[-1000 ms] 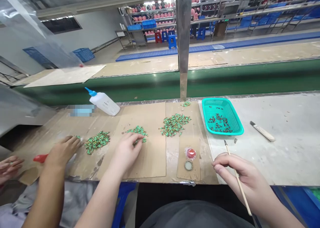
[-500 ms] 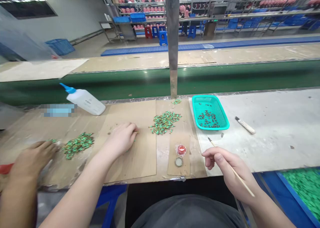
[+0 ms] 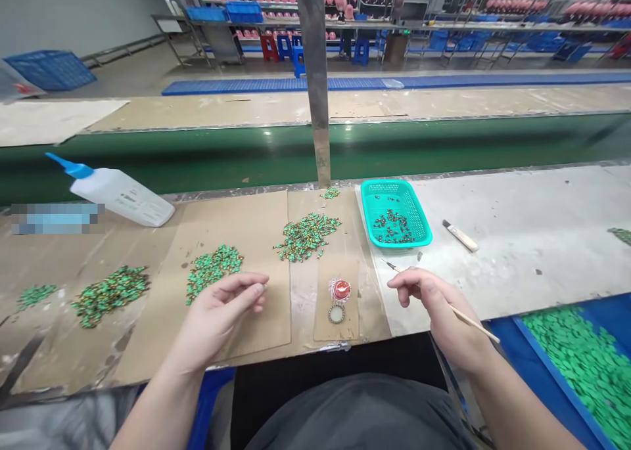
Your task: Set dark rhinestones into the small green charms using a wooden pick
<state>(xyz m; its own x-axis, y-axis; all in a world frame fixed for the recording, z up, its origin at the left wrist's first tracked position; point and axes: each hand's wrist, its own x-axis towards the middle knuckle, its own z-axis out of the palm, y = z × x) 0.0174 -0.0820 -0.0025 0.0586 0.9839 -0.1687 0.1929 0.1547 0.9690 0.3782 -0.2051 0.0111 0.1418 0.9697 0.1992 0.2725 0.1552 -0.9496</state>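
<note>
My left hand (image 3: 223, 309) hovers over the cardboard sheet (image 3: 231, 220), thumb and fingers pinched on something too small to name, just below a small pile of green beads (image 3: 211, 268). My right hand (image 3: 436, 305) grips a thin wooden stick (image 3: 463, 315) whose tip points toward the teal basket (image 3: 394, 215), which holds several dark pieces. A larger green bead pile (image 3: 306, 235) lies above two bottle caps, one red (image 3: 341, 290) and one pale (image 3: 336, 315), between my hands.
A white glue bottle (image 3: 118, 194) with a blue nozzle lies at the left. More green beads (image 3: 109, 294) sit far left. A small brush (image 3: 460, 236) rests right of the basket. A steel post (image 3: 315, 82) rises behind the bench. A blue bin of green pieces (image 3: 586, 364) stands lower right.
My left hand has lifted off the small bead pile and drawn back toward me in a pinch. The other person's hand at the left has left the view. The camera has shifted right.
</note>
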